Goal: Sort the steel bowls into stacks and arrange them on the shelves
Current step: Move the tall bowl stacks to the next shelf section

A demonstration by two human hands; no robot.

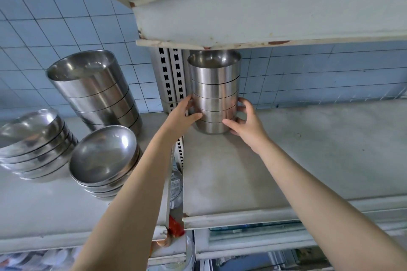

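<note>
A tall stack of straight-walled steel bowls (214,92) stands at the back left of the right-hand shelf (297,160), under the shelf above. My left hand (184,114) grips its lower left side and my right hand (244,121) grips its lower right side, thumbs across the front. On the left-hand shelf (33,204) stand a bigger stack of straight-walled bowls (94,88), a stack of rounded bowls (103,156) in front of it, and another rounded stack (33,141) at the far left.
A slotted metal upright (171,72) divides the two shelves, close to the held stack. The upper shelf's edge (264,17) hangs low over the stack's top. A blue tiled wall (319,77) lies behind. More items show on a lower shelf (253,231).
</note>
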